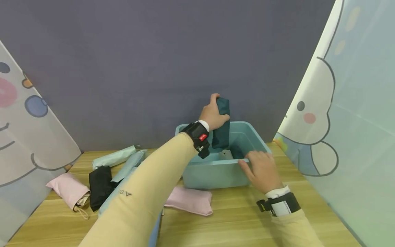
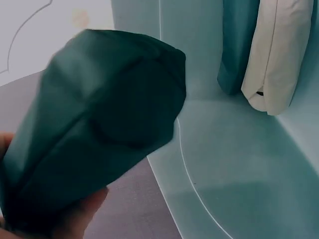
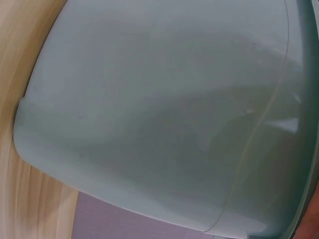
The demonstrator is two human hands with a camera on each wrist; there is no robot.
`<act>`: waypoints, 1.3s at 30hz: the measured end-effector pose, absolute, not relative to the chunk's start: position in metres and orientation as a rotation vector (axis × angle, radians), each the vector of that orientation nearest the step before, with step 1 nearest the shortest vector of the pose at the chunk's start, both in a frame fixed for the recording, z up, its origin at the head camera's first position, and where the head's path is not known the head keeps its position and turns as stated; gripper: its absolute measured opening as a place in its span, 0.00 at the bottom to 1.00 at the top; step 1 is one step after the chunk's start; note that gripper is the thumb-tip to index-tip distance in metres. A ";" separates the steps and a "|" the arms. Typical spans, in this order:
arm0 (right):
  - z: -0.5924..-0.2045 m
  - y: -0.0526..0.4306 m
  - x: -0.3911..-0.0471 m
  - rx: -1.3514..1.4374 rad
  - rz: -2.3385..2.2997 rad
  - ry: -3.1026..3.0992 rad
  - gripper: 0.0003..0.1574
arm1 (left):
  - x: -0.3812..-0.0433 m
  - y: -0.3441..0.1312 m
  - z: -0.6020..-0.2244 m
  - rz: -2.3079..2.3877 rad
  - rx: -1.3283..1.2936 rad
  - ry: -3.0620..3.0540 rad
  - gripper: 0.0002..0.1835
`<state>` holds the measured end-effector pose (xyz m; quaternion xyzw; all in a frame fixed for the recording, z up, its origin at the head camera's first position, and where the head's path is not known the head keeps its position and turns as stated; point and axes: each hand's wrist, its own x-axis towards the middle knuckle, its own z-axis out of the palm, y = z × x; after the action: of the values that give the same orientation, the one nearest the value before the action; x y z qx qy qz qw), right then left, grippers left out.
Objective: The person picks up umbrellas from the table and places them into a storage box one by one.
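Note:
My left hand grips a dark green fabric bundle, long and upright, over the back of a light teal plastic bin. Close up in the left wrist view, the green bundle shows its folded end, with fingertips at the lower left. My right hand holds the bin's front right rim, thumb at the front and fingers over the edge. In the bin lie a beige bundle and a dark teal one, side by side. Mostly the bin's outer wall fills the right wrist view.
Left of the bin on the wooden table lie a pink drawstring pouch, a black pouch, a mint bundle and blue ones partly behind my left sleeve. A flat pink pouch lies before the bin. A grey wall stands behind.

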<state>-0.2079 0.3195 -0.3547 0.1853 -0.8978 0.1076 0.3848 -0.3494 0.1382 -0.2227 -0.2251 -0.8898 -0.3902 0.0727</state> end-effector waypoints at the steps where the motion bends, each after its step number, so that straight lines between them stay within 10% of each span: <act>1: -0.354 0.319 -0.207 0.476 0.275 -2.287 0.22 | -0.349 0.141 -0.222 -1.141 -0.697 -2.690 0.43; 24: -0.345 0.303 -0.181 0.507 0.288 -2.287 0.23 | -0.357 0.148 -0.299 -0.658 -0.739 -3.205 0.38; 39: -0.342 0.306 -0.174 0.490 0.287 -2.300 0.23 | -0.312 0.128 -0.285 -0.323 -0.844 -3.529 0.33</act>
<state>-0.1743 0.3058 -0.3420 0.1917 -0.8994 0.1122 0.3766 -0.3124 0.1283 -0.2849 -0.2245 -0.9384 -0.0859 -0.2481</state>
